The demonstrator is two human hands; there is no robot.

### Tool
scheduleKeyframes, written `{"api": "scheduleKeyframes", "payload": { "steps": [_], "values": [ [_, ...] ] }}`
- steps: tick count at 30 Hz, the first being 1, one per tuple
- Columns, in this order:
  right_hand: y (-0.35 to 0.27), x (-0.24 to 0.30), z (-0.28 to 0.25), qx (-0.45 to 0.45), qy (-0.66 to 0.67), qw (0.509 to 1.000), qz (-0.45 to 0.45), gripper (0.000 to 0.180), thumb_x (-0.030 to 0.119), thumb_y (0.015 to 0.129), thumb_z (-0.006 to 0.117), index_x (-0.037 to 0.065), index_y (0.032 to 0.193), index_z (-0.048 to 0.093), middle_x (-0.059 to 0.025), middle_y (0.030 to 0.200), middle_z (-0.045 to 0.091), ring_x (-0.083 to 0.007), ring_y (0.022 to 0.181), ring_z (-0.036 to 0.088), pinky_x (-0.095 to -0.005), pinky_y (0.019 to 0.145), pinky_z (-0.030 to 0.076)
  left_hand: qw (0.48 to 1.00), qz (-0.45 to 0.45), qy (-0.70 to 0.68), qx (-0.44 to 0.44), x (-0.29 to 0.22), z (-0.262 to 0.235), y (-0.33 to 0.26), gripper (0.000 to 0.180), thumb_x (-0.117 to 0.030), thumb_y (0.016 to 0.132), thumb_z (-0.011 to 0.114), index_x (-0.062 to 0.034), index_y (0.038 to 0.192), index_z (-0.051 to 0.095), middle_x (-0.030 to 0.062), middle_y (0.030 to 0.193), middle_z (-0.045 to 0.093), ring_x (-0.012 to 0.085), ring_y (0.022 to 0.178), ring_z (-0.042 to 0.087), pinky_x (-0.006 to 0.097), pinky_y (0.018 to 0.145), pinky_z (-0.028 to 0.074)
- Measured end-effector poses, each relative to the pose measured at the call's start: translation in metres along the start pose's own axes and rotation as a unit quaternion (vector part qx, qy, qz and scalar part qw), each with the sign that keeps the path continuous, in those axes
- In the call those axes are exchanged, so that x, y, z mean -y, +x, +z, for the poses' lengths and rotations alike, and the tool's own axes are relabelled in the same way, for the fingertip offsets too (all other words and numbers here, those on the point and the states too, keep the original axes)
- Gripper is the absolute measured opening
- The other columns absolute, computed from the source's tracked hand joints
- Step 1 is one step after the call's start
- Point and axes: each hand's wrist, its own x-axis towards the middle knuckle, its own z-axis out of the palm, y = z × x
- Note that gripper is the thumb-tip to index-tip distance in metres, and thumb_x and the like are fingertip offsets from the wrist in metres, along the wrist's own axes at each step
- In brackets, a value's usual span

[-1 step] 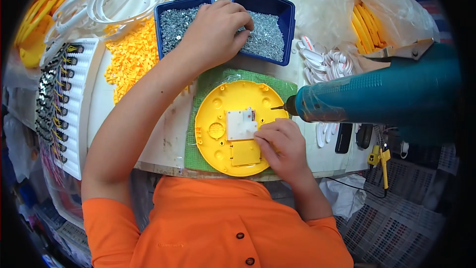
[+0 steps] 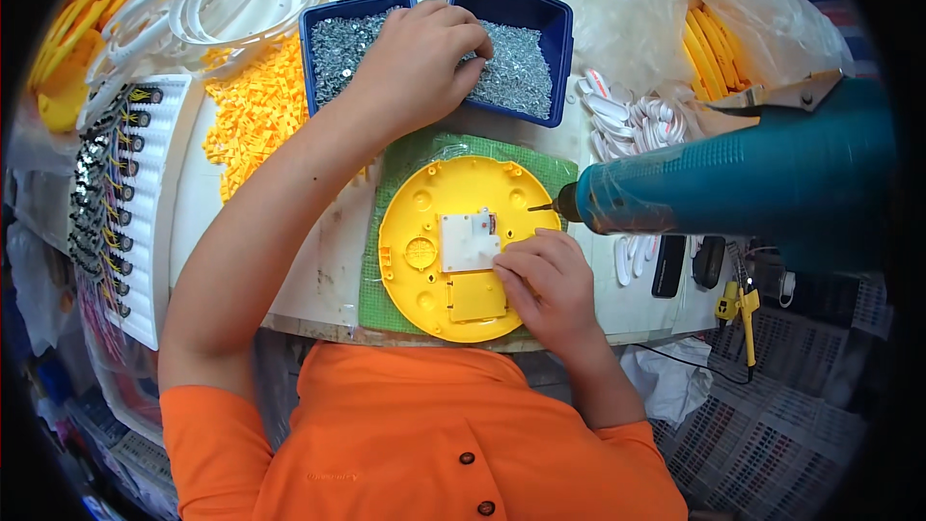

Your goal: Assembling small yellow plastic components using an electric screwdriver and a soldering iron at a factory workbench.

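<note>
My left hand (image 2: 424,58) reaches to the right-hand blue bin (image 2: 561,34), which holds many small silvery screws (image 2: 516,72). Its fingers bend down with thumb and forefinger close together at the near left part of the bin; anything between them is hidden. Below lies a round yellow plastic shell (image 2: 400,217) with a white square box (image 2: 463,253) and a yellow rectangular cover (image 2: 477,299) on it. My right hand (image 2: 552,285) rests at the shell's right side, fingers curled together, tips at the box's right edge. A teal power screwdriver (image 2: 675,188) hangs level, its bit over the shell's right rim.
The shell lies on a green mat (image 2: 376,294). A second blue bin (image 2: 338,63) of metal parts stands left. Around are yellow plastic pieces (image 2: 253,111), a white foam tray (image 2: 164,222) with wired parts, white rings (image 2: 241,0), white oval pieces (image 2: 637,125) and a soldering iron (image 2: 748,328).
</note>
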Motion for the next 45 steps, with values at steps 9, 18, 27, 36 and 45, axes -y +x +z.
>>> {"api": "scheduleKeyframes", "payload": {
  "steps": [9, 18, 27, 36, 45],
  "values": [
    [0.004, 0.004, -0.008, -0.009, -0.017, 0.999, -0.047, 0.016, 0.002, 0.081, 0.077, 0.004, 0.097, 0.074, -0.0108, 0.091, 0.073, -0.0317, 0.083, 0.071, -0.0443, 0.086, 0.058, 0.993, -0.052, -0.101, 0.007, -0.022, -0.029, -0.016, 0.01, -0.013, 0.088, 0.07, -0.0086, 0.096, 0.075, 0.0081, 0.093, 0.074, 0.0306, 0.093, 0.068, 0.044, 0.085, 0.051],
    [0.099, -0.014, -0.071, -0.261, 0.157, 0.952, -0.029, 0.061, 0.032, 0.095, 0.075, -0.002, 0.14, 0.051, -0.0141, 0.115, 0.07, -0.023, 0.11, 0.068, -0.0356, 0.099, 0.052, 0.962, -0.079, -0.23, 0.125, -0.086, -0.074, -0.102, 0.013, -0.009, 0.083, 0.077, -0.0086, 0.094, 0.069, 0.0075, 0.101, 0.072, 0.0309, 0.099, 0.066, 0.044, 0.088, 0.05],
    [0.145, 0.015, -0.095, -0.086, 0.416, 0.905, -0.015, 0.089, 0.07, 0.099, 0.045, -0.003, 0.149, 0.04, -0.0208, 0.141, 0.057, -0.0287, 0.124, 0.061, -0.0441, 0.107, 0.047, 0.973, -0.034, -0.174, 0.146, -0.103, -0.07, -0.118, 0.022, -0.013, 0.077, 0.083, -0.0111, 0.091, 0.066, 0.0034, 0.113, 0.067, 0.0284, 0.11, 0.061, 0.043, 0.095, 0.045],
    [0.079, 0.0, -0.058, -0.034, 0.593, 0.803, -0.039, 0.098, 0.083, 0.092, 0.042, -0.001, 0.142, 0.042, -0.0156, 0.103, 0.062, -0.0254, 0.091, 0.062, -0.044, 0.099, 0.044, 0.976, 0.018, -0.144, 0.165, -0.095, -0.073, -0.113, 0.023, -0.017, 0.079, 0.081, -0.011, 0.095, 0.065, 0.0031, 0.111, 0.067, 0.0272, 0.11, 0.061, 0.043, 0.093, 0.046],
    [0.037, 0.042, -0.036, -0.133, 0.62, 0.768, 0.09, 0.086, 0.078, 0.096, 0.035, 0.005, 0.135, 0.057, -0.0068, 0.07, 0.061, -0.0221, 0.067, 0.057, -0.0397, 0.078, 0.043, 0.967, 0.045, -0.143, 0.205, -0.092, -0.066, -0.087, 0.06, -0.039, 0.082, 0.079, -0.0046, 0.128, 0.059, 0.0132, 0.132, 0.061, 0.0323, 0.125, 0.057, 0.048, 0.106, 0.042]
  ]
}}
